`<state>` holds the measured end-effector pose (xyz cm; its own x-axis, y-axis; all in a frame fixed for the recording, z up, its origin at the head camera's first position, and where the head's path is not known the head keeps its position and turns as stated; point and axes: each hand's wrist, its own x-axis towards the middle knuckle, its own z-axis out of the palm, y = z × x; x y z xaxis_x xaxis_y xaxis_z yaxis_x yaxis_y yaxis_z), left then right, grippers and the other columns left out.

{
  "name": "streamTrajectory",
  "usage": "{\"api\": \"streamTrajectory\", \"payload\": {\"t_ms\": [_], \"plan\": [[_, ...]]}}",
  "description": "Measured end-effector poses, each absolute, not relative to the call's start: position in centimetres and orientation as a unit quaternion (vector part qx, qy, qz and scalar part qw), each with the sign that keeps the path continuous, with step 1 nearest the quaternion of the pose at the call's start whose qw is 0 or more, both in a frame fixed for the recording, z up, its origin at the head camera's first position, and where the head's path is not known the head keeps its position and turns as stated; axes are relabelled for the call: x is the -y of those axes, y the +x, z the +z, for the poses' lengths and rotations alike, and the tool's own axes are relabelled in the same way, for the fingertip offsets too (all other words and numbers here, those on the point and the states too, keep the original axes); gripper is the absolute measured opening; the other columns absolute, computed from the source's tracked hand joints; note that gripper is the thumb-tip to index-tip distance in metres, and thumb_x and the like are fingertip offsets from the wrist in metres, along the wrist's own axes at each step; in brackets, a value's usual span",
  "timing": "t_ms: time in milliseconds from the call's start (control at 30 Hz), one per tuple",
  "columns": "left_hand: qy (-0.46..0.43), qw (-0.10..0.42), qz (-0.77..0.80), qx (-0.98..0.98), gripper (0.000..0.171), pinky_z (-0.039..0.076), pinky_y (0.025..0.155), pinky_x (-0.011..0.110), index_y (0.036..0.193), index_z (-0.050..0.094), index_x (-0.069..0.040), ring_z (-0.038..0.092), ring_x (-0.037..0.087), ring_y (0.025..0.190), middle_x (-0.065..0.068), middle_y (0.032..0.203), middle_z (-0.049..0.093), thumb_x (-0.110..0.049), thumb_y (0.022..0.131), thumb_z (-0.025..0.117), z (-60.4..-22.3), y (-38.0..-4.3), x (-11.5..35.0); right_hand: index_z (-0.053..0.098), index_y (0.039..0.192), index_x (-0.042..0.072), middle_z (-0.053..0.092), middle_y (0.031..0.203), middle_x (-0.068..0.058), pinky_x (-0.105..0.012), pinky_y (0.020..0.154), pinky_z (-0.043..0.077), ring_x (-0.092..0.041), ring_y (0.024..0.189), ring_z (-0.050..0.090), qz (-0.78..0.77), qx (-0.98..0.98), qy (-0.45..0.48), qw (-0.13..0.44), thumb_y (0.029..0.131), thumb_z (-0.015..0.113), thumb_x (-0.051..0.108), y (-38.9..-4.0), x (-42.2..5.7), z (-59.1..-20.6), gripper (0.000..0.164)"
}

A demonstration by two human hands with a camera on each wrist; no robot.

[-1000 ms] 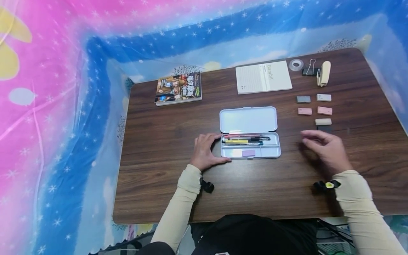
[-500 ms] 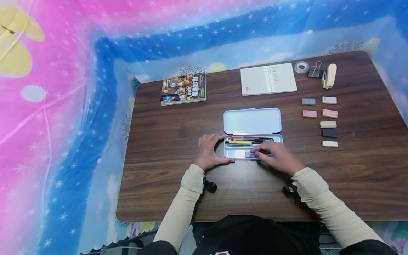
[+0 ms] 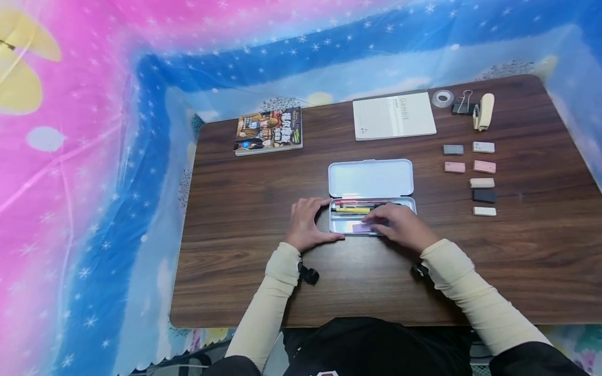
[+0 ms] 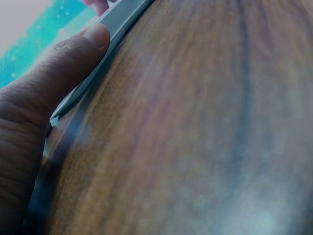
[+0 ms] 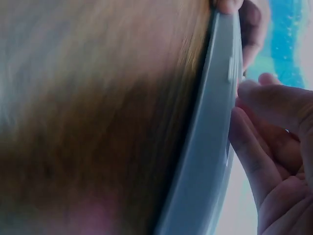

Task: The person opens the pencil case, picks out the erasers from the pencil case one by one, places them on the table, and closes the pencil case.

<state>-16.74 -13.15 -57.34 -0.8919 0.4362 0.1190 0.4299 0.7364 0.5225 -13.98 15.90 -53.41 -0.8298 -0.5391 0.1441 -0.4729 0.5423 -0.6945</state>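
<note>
A white pencil case [image 3: 370, 178] lies with its lid folded back on the desk. Pens, including a yellow one [image 3: 354, 210], fill its rear compartment. In the front compartment is a purple eraser [image 3: 360, 228]. My left hand [image 3: 305, 224] holds the case's left end, thumb at the front wall and fingers behind. The left wrist view shows that thumb [image 4: 73, 58] against the case's edge [image 4: 128, 17]. My right hand [image 3: 402, 227] reaches into the case, its thumb and fingers at the eraser's right end. In the right wrist view the case wall hides the eraser from below.
Right of the case lie several erasers, among them a white one [image 3: 484, 211], a black one [image 3: 484, 196] and a pink one [image 3: 454, 167]. Along the back are a book [image 3: 269, 130], a notebook [image 3: 394, 116], a tape roll [image 3: 442, 98], a binder clip [image 3: 463, 108] and a stapler [image 3: 483, 112].
My right hand has moved left from beside the loose erasers into the case, uncovering a white and a black eraser. The purple eraser has shifted slightly left. My left hand stays put.
</note>
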Motion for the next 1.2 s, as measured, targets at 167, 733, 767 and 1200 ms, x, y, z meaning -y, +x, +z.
{"api": "streamTrajectory", "payload": {"t_ms": [167, 733, 767, 1200], "plan": [[0.235, 0.003, 0.277, -0.932, 0.098, 0.038, 0.102, 0.047, 0.145, 0.061, -0.021, 0.052, 0.024, 0.125, 0.002, 0.139, 0.065, -0.062, 0.063, 0.097, -57.4, -16.8, 13.4, 0.081, 0.105, 0.007, 0.078, 0.105, -0.007, -0.047, 0.094, 0.056, -0.026, 0.104, 0.072, -0.333, -0.884, -0.326, 0.049, 0.087, 0.084, -0.004, -14.4, -15.3, -53.3, 0.022], [0.233, 0.003, 0.28, -0.931, 0.098, 0.037, 0.103, 0.047, 0.144, 0.061, -0.021, 0.052, 0.024, 0.125, 0.002, 0.138, 0.064, -0.061, 0.063, 0.098, -57.3, -16.6, 13.2, 0.083, 0.109, 0.009, 0.079, 0.102, -0.005, -0.045, 0.087, 0.058, -0.024, 0.097, 0.073, -0.278, -0.894, -0.349, 0.044, 0.094, 0.08, 0.006, -14.5, -14.8, -53.0, 0.016], [0.233, 0.003, 0.28, -0.931, 0.098, 0.037, 0.103, 0.047, 0.144, 0.061, -0.02, 0.052, 0.024, 0.125, 0.002, 0.138, 0.064, -0.061, 0.063, 0.097, -57.3, -16.5, 13.2, 0.083, 0.11, 0.009, 0.079, 0.102, -0.005, -0.045, 0.088, 0.058, -0.024, 0.097, 0.074, -0.279, -0.893, -0.349, 0.045, 0.093, 0.081, 0.006, -14.5, -14.8, -52.9, 0.017], [0.233, -0.003, 0.273, -0.934, 0.097, 0.039, 0.098, 0.045, 0.144, 0.062, -0.021, 0.053, 0.024, 0.122, 0.001, 0.136, 0.066, -0.062, 0.063, 0.097, -57.2, -16.7, 13.3, 0.08, 0.115, 0.01, 0.077, 0.112, -0.008, -0.047, 0.09, 0.058, -0.028, 0.103, 0.072, -0.376, -0.872, -0.306, -0.066, 0.08, 0.087, -0.007, -14.4, -19.0, -53.5, 0.04]]}}
